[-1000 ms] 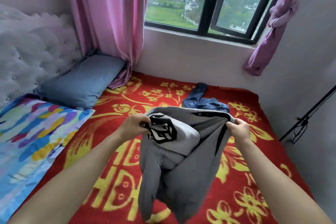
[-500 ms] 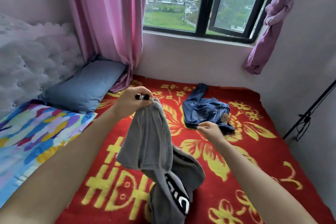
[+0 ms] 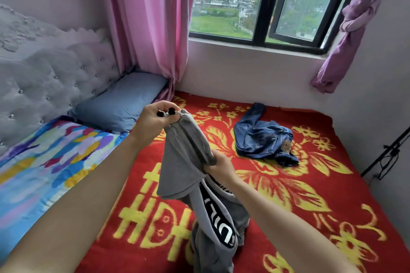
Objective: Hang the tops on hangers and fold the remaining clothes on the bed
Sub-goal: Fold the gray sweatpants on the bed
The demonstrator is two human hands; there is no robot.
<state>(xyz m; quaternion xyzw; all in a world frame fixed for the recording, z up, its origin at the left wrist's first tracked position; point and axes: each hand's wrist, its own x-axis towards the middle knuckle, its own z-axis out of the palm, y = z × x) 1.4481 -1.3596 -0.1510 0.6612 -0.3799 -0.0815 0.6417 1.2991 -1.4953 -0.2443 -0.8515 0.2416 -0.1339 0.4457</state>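
Grey hoodie [image 3: 184, 162] dangles (bunched); jeans [image 3: 261, 139] — crumpled, beyond.

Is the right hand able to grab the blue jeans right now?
Probably not yet: the right hand grips the grey garment. Only bare red blanket lies between it and the jeans, so once it lets go the way looks free.

Cannot see most fingers of the right hand [image 3: 219, 165], tucked under a fold of the grey hoodie [image 3: 184, 162], nor the hoodie's lower end, cut off by the bottom edge beneath that hand. Cannot read the white lettering [image 3: 224, 228] below the right hand, creased into the cloth, or the small patch [image 3: 286, 146] on the jeans [image 3: 264, 139] beyond it. Cannot tell what the two small black bits [image 3: 165, 112] at the fingertips of the left hand [image 3: 155, 122] are.
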